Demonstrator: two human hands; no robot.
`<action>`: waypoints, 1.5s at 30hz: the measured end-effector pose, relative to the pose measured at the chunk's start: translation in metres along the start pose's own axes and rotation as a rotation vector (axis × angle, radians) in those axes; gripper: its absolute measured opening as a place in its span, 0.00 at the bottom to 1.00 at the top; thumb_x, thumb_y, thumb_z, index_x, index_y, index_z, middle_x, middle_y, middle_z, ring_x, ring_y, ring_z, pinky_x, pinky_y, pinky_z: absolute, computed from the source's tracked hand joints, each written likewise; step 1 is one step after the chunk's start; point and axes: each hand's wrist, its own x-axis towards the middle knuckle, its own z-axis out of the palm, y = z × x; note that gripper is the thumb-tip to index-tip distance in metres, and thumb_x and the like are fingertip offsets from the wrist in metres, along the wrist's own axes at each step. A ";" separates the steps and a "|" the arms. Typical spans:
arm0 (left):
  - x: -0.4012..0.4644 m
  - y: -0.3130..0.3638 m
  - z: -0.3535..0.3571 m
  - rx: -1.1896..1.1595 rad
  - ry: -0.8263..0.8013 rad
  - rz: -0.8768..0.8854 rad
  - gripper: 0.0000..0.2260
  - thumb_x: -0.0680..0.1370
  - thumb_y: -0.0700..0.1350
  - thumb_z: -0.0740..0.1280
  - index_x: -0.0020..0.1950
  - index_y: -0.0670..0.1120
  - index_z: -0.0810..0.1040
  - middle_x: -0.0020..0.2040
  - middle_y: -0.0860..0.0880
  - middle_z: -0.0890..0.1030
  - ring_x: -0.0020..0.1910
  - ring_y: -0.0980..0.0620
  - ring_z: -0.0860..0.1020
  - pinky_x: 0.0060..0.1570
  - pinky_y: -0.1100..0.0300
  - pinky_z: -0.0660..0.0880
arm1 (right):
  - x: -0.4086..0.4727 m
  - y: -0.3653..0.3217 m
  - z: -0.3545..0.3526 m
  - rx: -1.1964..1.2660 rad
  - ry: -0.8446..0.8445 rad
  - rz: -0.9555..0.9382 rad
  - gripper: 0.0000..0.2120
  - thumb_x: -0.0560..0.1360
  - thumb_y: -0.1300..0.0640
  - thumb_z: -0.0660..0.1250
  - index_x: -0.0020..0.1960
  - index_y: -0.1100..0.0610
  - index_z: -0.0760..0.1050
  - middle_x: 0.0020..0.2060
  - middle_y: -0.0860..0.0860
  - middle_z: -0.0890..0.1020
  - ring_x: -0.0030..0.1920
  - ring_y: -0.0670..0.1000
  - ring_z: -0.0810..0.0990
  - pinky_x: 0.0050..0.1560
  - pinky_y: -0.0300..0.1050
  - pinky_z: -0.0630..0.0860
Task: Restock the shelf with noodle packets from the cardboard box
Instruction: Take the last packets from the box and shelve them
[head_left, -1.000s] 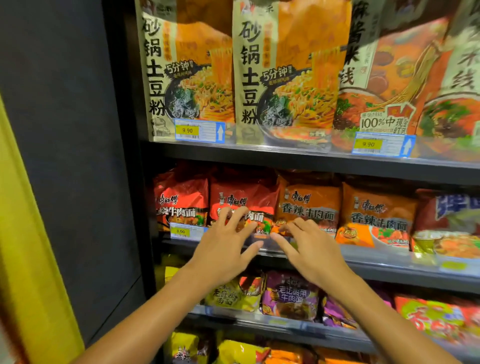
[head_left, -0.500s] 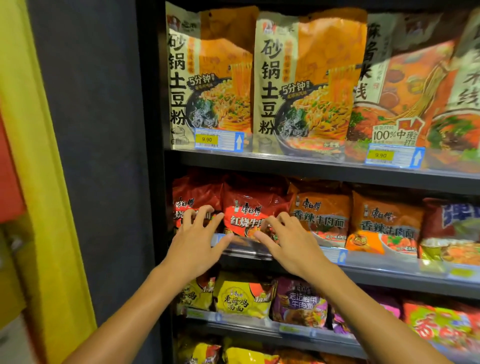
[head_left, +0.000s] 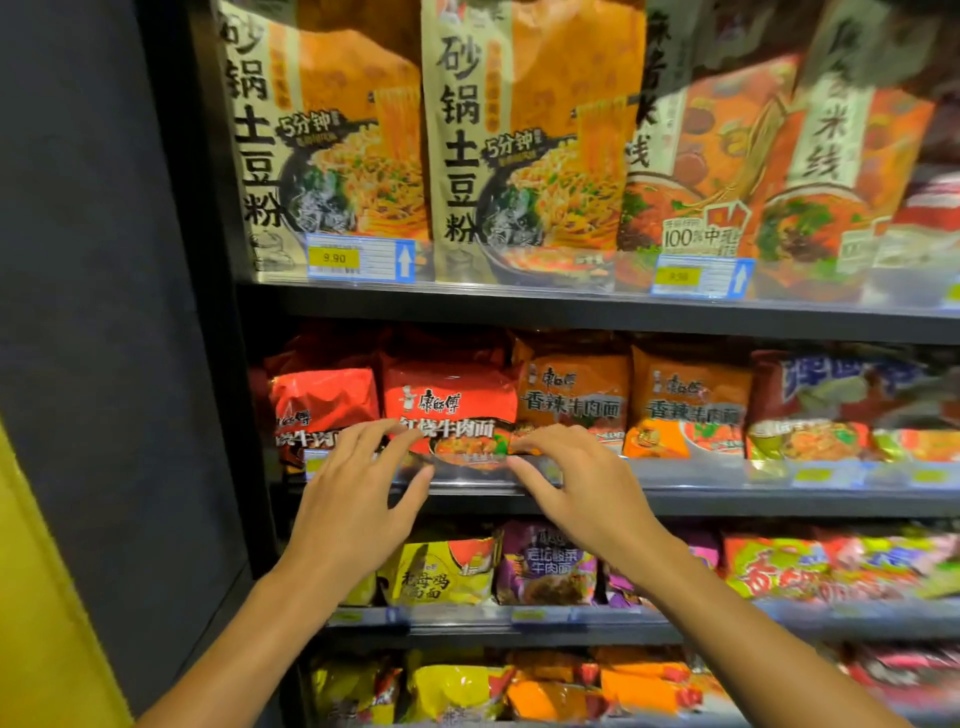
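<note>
Obs., head cam, facing shelving unit.

L hand (head_left: 358, 499): raised at front edge of middle shelf (head_left: 727, 501), fingers spread and lightly curved, holding nothing. Fingertips lie at the lower left corner of a red noodle packet (head_left: 449, 410), over the gap between it and the next red packet (head_left: 322, 405) to the left. Contact w/ the film: cannot tell for sure, motion blur.

R hand (head_left: 576, 493): same height, just right of L hand, fingers spread and loosely bent, nothing gripped. Fingertips reach the lower right corner of the same red noodle packet, where it meets an orange packet (head_left: 571, 400). Thumb points left toward L thumb; the two thumbs apart, packet's bowl picture visible between them.

Red noodle packet: upright, face forward, 2nd from left on middle shelf, behind clear front lip. Second orange packet (head_left: 688, 405) further right, then blurred mixed-colour packs.

Upper shelf (head_left: 571, 312): tall beige/orange bags (head_left: 530, 140), standing; price tag (head_left: 361, 258) reads 9.90, blue arrow up. 2nd tag further right, blurred.

Lower shelf: yellow packet (head_left: 441, 571) and purple packet (head_left: 545, 566), side by side. Bottom row yellow/orange packs, blurred.

Far left: dark side panel (head_left: 104, 312), yellow surface (head_left: 41, 623) at near-left corner.

Cardboard box: not in frame.
</note>
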 end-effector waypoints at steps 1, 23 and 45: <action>-0.002 0.002 0.000 0.003 0.002 0.004 0.18 0.80 0.58 0.63 0.68 0.54 0.74 0.65 0.56 0.72 0.68 0.55 0.68 0.55 0.53 0.77 | -0.003 0.002 -0.003 -0.005 -0.006 0.001 0.18 0.80 0.38 0.58 0.61 0.46 0.78 0.56 0.40 0.81 0.59 0.43 0.75 0.55 0.39 0.72; -0.018 -0.018 -0.029 0.148 -0.100 -0.074 0.29 0.81 0.58 0.60 0.80 0.53 0.56 0.81 0.52 0.49 0.80 0.47 0.46 0.75 0.46 0.60 | 0.019 -0.022 0.023 0.019 -0.083 -0.117 0.26 0.80 0.39 0.59 0.75 0.45 0.65 0.74 0.44 0.66 0.71 0.53 0.66 0.69 0.50 0.69; 0.038 -0.032 -0.021 0.344 0.150 0.070 0.13 0.76 0.47 0.71 0.54 0.38 0.82 0.56 0.42 0.81 0.61 0.44 0.65 0.51 0.45 0.80 | 0.049 -0.031 0.052 -0.055 -0.021 -0.059 0.28 0.79 0.37 0.60 0.76 0.42 0.61 0.73 0.49 0.58 0.65 0.55 0.67 0.55 0.48 0.78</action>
